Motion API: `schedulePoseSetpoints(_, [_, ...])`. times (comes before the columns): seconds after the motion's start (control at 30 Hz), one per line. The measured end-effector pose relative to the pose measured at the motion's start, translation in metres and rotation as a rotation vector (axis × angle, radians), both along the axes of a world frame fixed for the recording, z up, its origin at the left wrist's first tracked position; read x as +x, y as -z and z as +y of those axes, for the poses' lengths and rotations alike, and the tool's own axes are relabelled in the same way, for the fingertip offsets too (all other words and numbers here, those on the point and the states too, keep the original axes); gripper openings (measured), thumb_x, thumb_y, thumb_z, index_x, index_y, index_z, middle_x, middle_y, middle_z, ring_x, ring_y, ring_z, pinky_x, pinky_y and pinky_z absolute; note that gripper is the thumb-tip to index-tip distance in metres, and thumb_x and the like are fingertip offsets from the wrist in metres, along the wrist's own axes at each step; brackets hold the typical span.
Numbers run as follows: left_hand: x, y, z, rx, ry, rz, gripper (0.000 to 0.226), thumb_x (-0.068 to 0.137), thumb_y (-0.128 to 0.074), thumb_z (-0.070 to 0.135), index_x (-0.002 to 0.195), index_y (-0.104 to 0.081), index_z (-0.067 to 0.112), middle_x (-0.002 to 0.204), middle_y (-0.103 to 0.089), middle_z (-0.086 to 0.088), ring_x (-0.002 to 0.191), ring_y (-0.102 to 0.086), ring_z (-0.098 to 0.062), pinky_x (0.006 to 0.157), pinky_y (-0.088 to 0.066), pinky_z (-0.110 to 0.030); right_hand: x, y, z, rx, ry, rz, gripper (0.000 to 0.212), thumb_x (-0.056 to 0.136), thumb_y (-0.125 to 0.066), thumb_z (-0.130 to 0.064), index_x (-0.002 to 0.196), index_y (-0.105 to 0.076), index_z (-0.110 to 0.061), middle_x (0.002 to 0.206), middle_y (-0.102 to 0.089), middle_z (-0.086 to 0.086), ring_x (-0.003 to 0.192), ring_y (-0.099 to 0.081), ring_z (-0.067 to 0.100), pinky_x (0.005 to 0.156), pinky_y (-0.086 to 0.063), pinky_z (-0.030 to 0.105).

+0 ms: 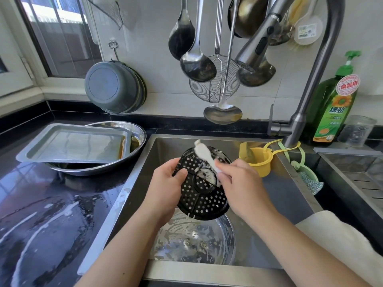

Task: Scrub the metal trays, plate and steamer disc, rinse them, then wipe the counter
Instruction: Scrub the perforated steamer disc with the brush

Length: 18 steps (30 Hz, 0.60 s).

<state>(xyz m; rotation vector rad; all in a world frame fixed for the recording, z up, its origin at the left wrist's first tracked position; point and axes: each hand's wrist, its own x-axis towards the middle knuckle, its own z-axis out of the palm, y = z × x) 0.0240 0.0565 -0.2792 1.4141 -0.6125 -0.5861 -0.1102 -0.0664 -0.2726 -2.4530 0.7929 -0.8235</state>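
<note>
Over sink [244, 141], hands grip steamer disc [204, 200] (brush [204, 155] head blurred).

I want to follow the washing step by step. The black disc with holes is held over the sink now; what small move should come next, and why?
Probably draw the white brush in the right hand down across the steamer disc. The left hand holds the disc tilted over the sink, and foam shows only near its top and centre.

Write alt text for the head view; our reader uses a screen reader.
Over a sink, the left hand holds a black holed steamer disc while the right hand scrubs it with a soapy white brush. A metal tray waits on the wet counter.
</note>
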Motion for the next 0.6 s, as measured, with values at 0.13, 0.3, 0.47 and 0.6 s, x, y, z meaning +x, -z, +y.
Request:
schedulePoseSetpoints(0.13, [0.0, 0.003, 0.0, 0.029, 0.016, -0.037, 0.03, 0.105, -0.049, 0.002, 0.107, -0.076, 0.016, 0.105, -0.078, -0.008, 0.109, -0.071, -0.032, 0.099, -0.055, -0.052, 0.004, 0.002, 0.015, -0.025, -0.173, 0.032, 0.038, 0.101, -0.061, -0.024, 0.138, -0.061, -0.034, 0.092, -0.049, -0.013, 0.083, -0.051, 0.007, 0.071, -0.048, 0.029])
schedulePoseSetpoints(0.3, [-0.001, 0.005, -0.002, 0.041, 0.007, -0.027, 0.029, 0.106, -0.05, 0.002, 0.113, -0.073, 0.017, 0.104, -0.079, -0.004, 0.103, -0.074, -0.025, 0.094, -0.059, -0.048, 0.0, 0.0, -0.005, -0.046, 0.035, 0.023, 0.036, 0.101, -0.06, -0.025, 0.137, -0.063, -0.032, 0.093, -0.049, -0.008, 0.081, -0.051, 0.012, 0.069, -0.049, 0.033])
schedulePoseSetpoints(0.47, [0.002, 0.005, 0.0, 0.026, 0.02, -0.042, 0.029, 0.104, -0.053, 0.003, 0.107, -0.077, 0.019, 0.11, -0.078, -0.005, 0.113, -0.071, -0.027, 0.1, -0.054, -0.049, 0.004, 0.005, 0.01, -0.038, -0.178, 0.085, 0.037, 0.101, -0.062, -0.028, 0.135, -0.063, -0.041, 0.091, -0.051, -0.011, 0.082, -0.052, 0.009, 0.07, -0.05, 0.036])
schedulePoseSetpoints(0.6, [0.002, 0.007, -0.002, 0.036, 0.018, 0.005, 0.032, 0.101, -0.052, -0.007, 0.113, -0.072, 0.016, 0.105, -0.078, -0.008, 0.105, -0.074, -0.03, 0.088, -0.06, -0.044, 0.002, 0.006, -0.003, -0.037, -0.015, 0.041, 0.035, 0.1, -0.062, -0.028, 0.133, -0.065, -0.039, 0.09, -0.049, -0.011, 0.081, -0.051, 0.009, 0.07, -0.051, 0.038])
